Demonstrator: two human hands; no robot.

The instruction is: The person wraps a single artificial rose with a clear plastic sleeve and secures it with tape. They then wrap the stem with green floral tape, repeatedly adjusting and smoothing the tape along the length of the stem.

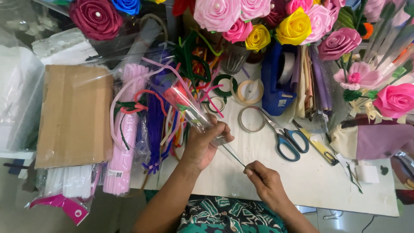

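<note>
My left hand (204, 142) grips the narrow end of a clear plastic cone sleeve (189, 108) that wraps a small red flower (176, 92). A thin green wire stem (234, 155) comes out of the sleeve's tip and runs down to the right. My right hand (264, 181) pinches the lower end of that stem. Both hands are over the white table (310, 177), near its front edge.
Bundles of pink, purple and mixed pipe cleaners (129, 129) lie left of my hands beside a cardboard sheet (75, 114). Blue-handled scissors (284, 137), tape rolls (250, 91), a blue tape dispenser (278, 82) and a yellow cutter (319, 146) lie right. Ribbon roses (258, 19) crowd the back.
</note>
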